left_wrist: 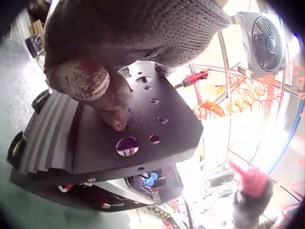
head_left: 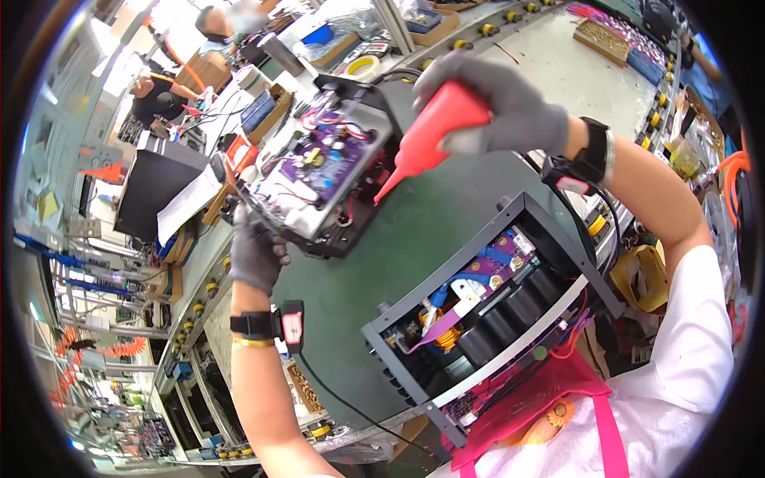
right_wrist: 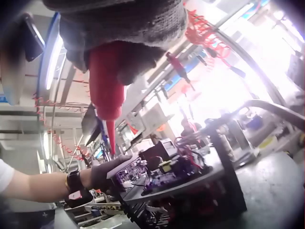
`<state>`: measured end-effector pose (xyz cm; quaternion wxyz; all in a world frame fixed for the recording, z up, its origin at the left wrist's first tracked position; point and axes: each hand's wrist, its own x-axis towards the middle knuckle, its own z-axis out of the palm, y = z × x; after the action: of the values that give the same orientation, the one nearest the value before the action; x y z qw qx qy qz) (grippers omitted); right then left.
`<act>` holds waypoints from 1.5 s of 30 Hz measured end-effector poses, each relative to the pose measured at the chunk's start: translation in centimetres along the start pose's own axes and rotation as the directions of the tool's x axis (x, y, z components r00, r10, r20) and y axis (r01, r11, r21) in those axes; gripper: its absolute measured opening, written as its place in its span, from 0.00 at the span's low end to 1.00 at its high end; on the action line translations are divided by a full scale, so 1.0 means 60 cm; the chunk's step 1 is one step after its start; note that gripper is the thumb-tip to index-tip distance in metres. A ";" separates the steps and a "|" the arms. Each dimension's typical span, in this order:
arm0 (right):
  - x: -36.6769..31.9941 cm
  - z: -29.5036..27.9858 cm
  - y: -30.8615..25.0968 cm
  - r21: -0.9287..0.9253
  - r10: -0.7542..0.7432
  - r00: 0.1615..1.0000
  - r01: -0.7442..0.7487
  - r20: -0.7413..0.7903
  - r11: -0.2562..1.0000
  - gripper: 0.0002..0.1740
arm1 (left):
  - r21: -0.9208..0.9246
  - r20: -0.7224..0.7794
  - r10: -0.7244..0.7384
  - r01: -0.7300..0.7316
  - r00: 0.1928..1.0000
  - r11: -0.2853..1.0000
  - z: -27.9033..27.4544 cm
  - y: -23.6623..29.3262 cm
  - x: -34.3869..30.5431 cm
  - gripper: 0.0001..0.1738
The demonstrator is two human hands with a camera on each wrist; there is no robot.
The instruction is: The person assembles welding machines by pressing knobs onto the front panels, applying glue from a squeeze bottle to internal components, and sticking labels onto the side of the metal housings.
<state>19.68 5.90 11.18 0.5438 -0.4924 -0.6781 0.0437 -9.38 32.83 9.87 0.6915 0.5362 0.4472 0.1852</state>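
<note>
Head view: open chassis (head_left: 327, 163) between left hand (head_left: 259, 253) and right hand (head_left: 502, 103).
Chassis is gripped by the left, red bottle (head_left: 440, 127) by the right.

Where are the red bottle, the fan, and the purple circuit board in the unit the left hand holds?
Red bottle (head_left: 437, 125): head view, on its wide body.
Fan (left_wrist: 271, 45): left wrist view, on the middle of its round grille.
Purple circuit board (head_left: 338, 170): head view, near the middle of the board.

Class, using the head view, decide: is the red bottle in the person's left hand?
No, the right hand grips the red bottle, while the left hand holds the open electronics unit by its edge.
</note>
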 end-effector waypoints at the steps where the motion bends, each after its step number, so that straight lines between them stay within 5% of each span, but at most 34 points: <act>1: -0.005 0.011 0.018 0.025 0.013 0.997 -0.015 0.070 1.000 0.27 | -0.102 -0.054 -0.015 0.010 0.998 0.995 0.003 -0.005 -0.004 0.37; 5: 0.016 0.074 0.058 -0.006 -0.225 0.937 0.235 0.267 0.972 0.27 | 0.086 -0.213 0.288 -0.276 0.933 0.957 0.015 -0.058 -0.089 0.36; 9: 0.049 0.154 0.089 0.015 -0.409 0.848 0.430 0.339 0.903 0.23 | 0.301 -0.072 0.330 -0.295 0.941 0.907 -0.006 -0.205 -0.234 0.32; 13: 0.061 0.191 0.109 0.015 -0.412 0.822 0.442 0.393 0.897 0.23 | 0.471 -0.198 0.295 -0.174 0.935 0.865 0.050 -0.322 -0.349 0.37; 15: 0.059 0.207 0.120 0.010 -0.425 0.832 0.451 0.357 0.892 0.23 | 0.334 -0.259 0.201 -0.107 0.945 0.936 0.050 -0.395 -0.371 0.38; 16: 0.059 0.211 0.124 0.017 -0.426 0.833 0.450 0.353 0.893 0.23 | 0.473 -0.199 0.211 -0.094 0.957 0.876 0.049 -0.407 -0.380 0.38; 19: 0.058 0.218 0.127 0.020 -0.424 0.837 0.445 0.345 0.895 0.23 | 0.484 -0.274 0.317 -0.155 0.908 0.861 0.062 -0.437 -0.379 0.37; 20: 0.058 0.220 0.126 0.014 -0.415 0.839 0.439 0.353 0.898 0.23 | 0.394 -0.324 0.444 -0.307 0.836 0.866 0.072 -0.450 -0.370 0.35; 23: 0.058 0.216 0.118 0.001 -0.376 0.842 0.407 0.388 0.913 0.23 | 0.365 -0.339 0.299 -0.168 0.892 0.915 0.066 -0.474 -0.375 0.32; 28: 0.065 0.150 0.061 0.020 -0.298 0.903 0.307 0.310 0.952 0.21 | 0.372 -0.383 0.391 -0.248 0.837 0.895 0.066 -0.495 -0.357 0.28; 29: 0.064 0.122 0.037 -0.057 -0.246 0.928 0.272 0.280 0.961 0.23 | 0.115 -0.418 0.276 -0.251 0.866 0.961 0.067 -0.488 -0.357 0.27; 31: 0.061 0.064 -0.012 -0.154 -0.269 0.951 0.291 0.150 0.944 0.26 | -0.424 -0.467 0.033 -0.256 0.884 0.869 0.071 -0.467 -0.355 0.27; 33: 0.035 0.011 -0.090 -0.065 -0.102 0.995 0.100 -0.022 0.993 0.26 | 0.222 -0.287 0.502 -0.453 0.816 0.864 0.105 -0.430 -0.358 0.27; 35: -0.012 -0.057 -0.178 -0.163 0.038 0.999 -0.039 -0.013 0.986 0.28 | 0.286 -0.240 0.580 -0.514 0.779 0.809 0.107 -0.424 -0.358 0.26; 38: -0.105 -0.075 -0.297 -0.357 -0.065 0.985 0.005 -0.157 0.934 0.27 | 0.346 -0.235 0.625 -0.536 0.744 0.770 0.114 -0.419 -0.359 0.26; 42: -0.240 0.010 -0.361 -0.087 -0.145 0.940 0.124 -0.310 0.988 0.29 | 0.507 -0.188 0.696 -0.538 0.693 0.673 0.099 -0.434 -0.355 0.26; 43: -0.270 0.037 -0.379 -0.256 -0.157 0.929 0.071 -0.334 0.964 0.30 | 0.471 -0.195 0.672 -0.532 0.715 0.703 0.106 -0.427 -0.359 0.25; 45: -0.287 0.084 -0.386 -0.231 -0.062 0.959 -0.004 -0.278 0.973 0.29 | 0.463 -0.201 0.621 -0.485 0.758 0.742 0.088 -0.453 -0.346 0.24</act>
<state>0.01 -15.87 10.94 0.5755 -0.5429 -0.6010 -0.1139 -22.18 4.81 -5.93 0.3957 0.7293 0.4047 0.3843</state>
